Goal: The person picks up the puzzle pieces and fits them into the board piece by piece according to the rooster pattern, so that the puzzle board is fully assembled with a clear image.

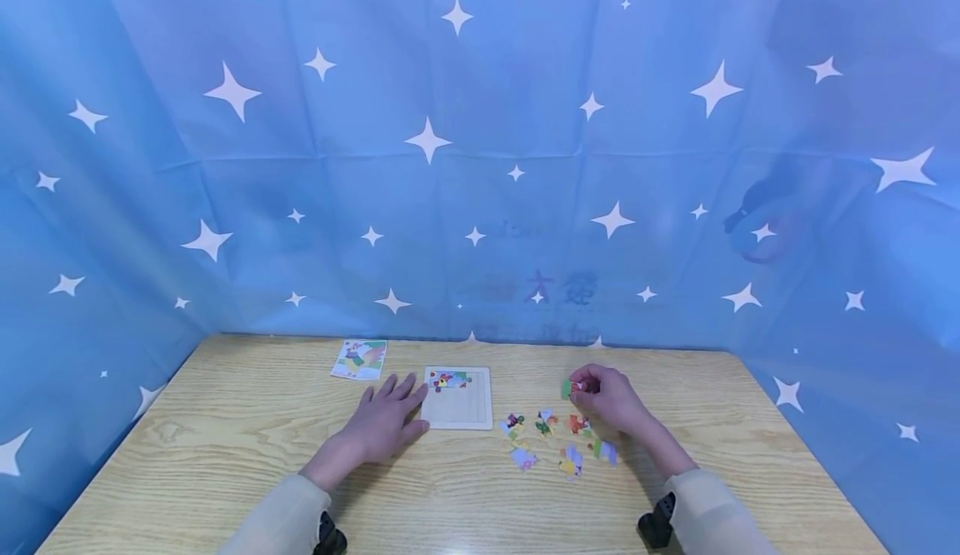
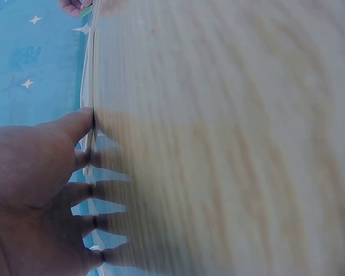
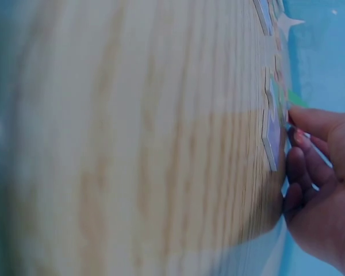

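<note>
A white puzzle tray [image 1: 457,409] lies mid-table with a few joined colourful pieces along its upper edge. My left hand [image 1: 384,422] rests with spread fingers at the tray's left side, thumb and fingertips by its rim; the left wrist view shows the fingers [image 2: 80,192] touching down on the table. To the right of the tray, my right hand [image 1: 606,397] pinches a green and red puzzle piece [image 1: 567,388] between thumb and fingers. In the right wrist view, a bit of this green piece [image 3: 295,99] shows past the thumb.
Several loose puzzle pieces [image 1: 568,462] lie on the wooden table [image 1: 465,497] between the tray and my right forearm. A picture card [image 1: 360,360] sits at the back left. A blue curtain with white stars hangs behind the table's far edge.
</note>
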Demonstrator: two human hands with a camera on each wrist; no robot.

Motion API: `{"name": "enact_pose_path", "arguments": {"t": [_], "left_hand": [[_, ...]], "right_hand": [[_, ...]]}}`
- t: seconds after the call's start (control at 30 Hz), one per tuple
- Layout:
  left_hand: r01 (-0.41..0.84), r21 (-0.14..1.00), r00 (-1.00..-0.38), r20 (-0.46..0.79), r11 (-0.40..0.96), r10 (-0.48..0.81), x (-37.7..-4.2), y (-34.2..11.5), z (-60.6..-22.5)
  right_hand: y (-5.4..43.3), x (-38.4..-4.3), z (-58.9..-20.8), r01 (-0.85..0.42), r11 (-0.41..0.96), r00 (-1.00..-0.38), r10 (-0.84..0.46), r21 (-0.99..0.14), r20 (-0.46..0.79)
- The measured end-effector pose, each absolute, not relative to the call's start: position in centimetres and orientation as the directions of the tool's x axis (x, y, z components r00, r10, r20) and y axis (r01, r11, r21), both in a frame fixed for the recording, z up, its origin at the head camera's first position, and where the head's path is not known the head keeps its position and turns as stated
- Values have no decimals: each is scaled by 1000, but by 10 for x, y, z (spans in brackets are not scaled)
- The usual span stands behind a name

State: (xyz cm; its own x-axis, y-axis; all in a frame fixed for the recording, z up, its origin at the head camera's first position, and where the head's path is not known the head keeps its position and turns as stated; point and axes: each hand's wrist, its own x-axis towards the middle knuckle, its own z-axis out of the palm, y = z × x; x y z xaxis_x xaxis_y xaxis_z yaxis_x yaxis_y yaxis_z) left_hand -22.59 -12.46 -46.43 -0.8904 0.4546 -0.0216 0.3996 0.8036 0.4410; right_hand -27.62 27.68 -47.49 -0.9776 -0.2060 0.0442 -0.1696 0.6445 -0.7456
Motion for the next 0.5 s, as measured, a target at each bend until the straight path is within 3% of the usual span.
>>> {"name": "enact_pose_path", "arguments": {"t": [0.5], "left_hand": [[406,421,-892,-12,811,453,-223,-123,-462]], "right_hand": [[279,-278,-473,-165,654,-977,-211,-738,31]]}}
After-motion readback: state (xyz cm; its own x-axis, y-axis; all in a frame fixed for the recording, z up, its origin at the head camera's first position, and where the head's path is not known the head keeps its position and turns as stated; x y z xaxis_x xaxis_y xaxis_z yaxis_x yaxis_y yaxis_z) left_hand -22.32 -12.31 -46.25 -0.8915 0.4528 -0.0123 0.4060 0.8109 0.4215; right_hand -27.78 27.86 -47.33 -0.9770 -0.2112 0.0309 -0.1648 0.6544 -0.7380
